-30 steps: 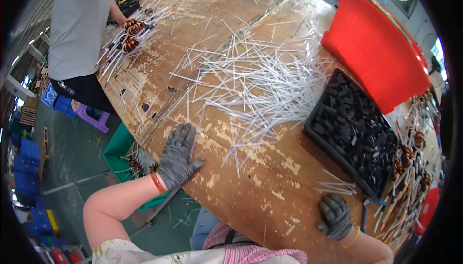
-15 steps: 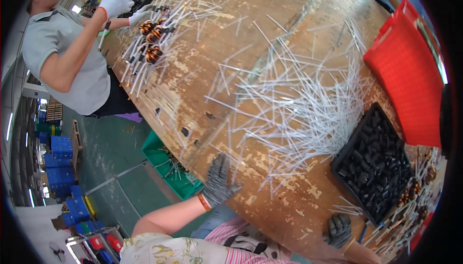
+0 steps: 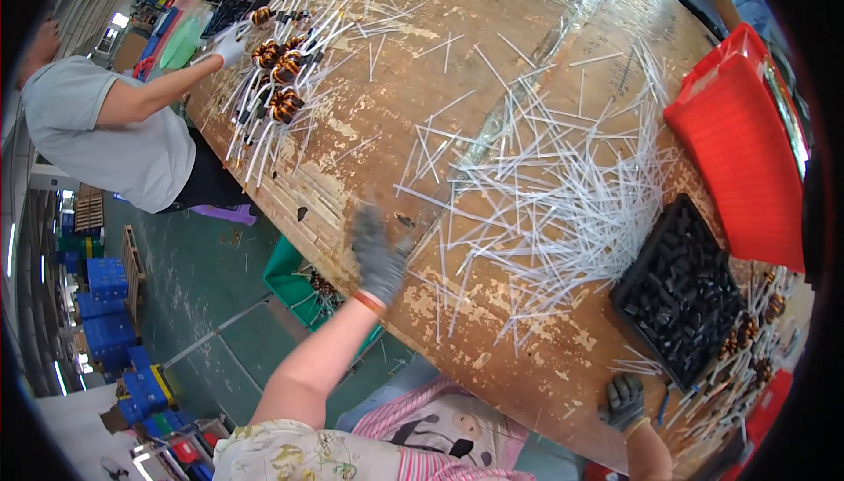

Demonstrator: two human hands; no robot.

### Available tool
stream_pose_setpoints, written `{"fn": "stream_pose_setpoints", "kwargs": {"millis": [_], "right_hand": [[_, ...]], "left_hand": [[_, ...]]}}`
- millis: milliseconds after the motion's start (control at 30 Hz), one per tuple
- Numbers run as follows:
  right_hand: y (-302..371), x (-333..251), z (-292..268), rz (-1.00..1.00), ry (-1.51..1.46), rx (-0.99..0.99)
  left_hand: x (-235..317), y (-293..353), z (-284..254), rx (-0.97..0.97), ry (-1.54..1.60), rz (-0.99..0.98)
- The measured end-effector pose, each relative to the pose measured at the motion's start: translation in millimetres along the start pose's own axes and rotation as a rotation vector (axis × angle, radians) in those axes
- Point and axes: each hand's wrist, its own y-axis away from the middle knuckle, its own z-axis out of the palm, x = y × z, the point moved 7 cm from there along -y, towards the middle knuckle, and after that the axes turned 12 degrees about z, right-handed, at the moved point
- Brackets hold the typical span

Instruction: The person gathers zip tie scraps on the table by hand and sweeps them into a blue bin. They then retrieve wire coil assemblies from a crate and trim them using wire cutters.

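Observation:
My left hand (image 3: 378, 257), in a grey glove with an orange band at the wrist, reaches over the worn wooden table (image 3: 527, 375) near its left edge. Its fingers are stretched out and blurred, and nothing shows in them. A small dark scrap (image 3: 404, 220) lies just right of it. My right hand (image 3: 624, 402), gloved in dark grey, rests at the lower right of the tabletop. Its fingers curl in with nothing visible between them. Beside it are a few thin white tubes (image 3: 640, 364) and a black tray (image 3: 621, 305) full of short black pieces.
A large pile of thin white tubes (image 3: 571, 217) covers the table's middle right. At right stands a red basket (image 3: 747, 147); wire-wound coils (image 3: 752, 345) lie below it. Far left, a co-worker's white-gloved hand (image 3: 231, 46) is near more coils (image 3: 286, 105). A green bin (image 3: 283, 274) stands below the edge.
My left hand has moved up and farther in over the table, its fingers now blurred. The right hand stays about in place. The co-worker's raised hand has come down toward the coils.

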Motion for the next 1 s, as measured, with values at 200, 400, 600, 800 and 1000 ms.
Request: {"fn": "stream_pose_setpoints", "kwargs": {"millis": [200,400,600,800,1000], "right_hand": [[2,5,2,0.014,-0.045,-0.008],[-8,5,-3,-0.023,-0.041,-0.009],[-3,6,-5,-0.025,-0.020,-0.073],[0,8,-1,-0.007,-0.072,-0.122],[-1,8,-4,-0.027,-0.091,-0.134]], "left_hand": [[32,-51,1,0.136,0.322,0.071],[-56,-133,10,-0.137,-0.260,-0.176],[114,-76,32,-0.100,0.422,0.167],[210,-128,11,0.025,0.393,0.373],[403,-149,100,-0.456,0.025,1.147]]}}
